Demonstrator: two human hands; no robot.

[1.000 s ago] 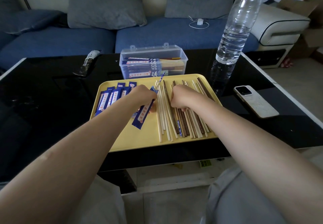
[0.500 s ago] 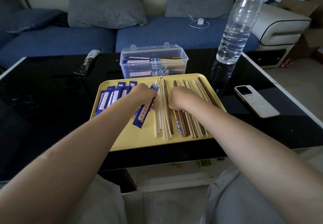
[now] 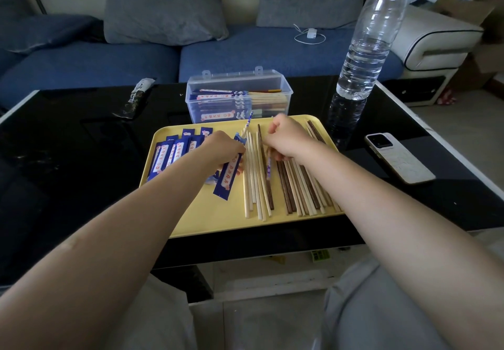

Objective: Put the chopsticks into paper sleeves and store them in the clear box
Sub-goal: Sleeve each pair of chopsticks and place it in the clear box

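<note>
A yellow tray [image 3: 191, 213] holds loose chopsticks: a light bunch [image 3: 253, 186] and a mixed dark and light bunch [image 3: 291, 188]. My left hand [image 3: 223, 149] grips a blue paper sleeve [image 3: 227, 180], and a blue-patterned chopstick [image 3: 248, 123] sticks out of its far end. My right hand [image 3: 286, 139] lies over the chopsticks with its fingers curled, and its fingertips pinch a second blue-patterned chopstick [image 3: 268, 168]. Empty blue sleeves [image 3: 174, 153] lie on the tray's left side. The clear box [image 3: 240, 96] stands open behind the tray with sleeved chopsticks inside.
A tall water bottle [image 3: 365, 49] stands right of the box. A phone [image 3: 398, 158] lies right of the tray. A dark wrapper [image 3: 136, 98] lies at the table's far left. A blue sofa runs behind the black glass table.
My right hand has slid farther along the chopsticks, and the pile has parted into two bunches with the patterned chopstick between them. My left hand keeps hold of the sleeve.
</note>
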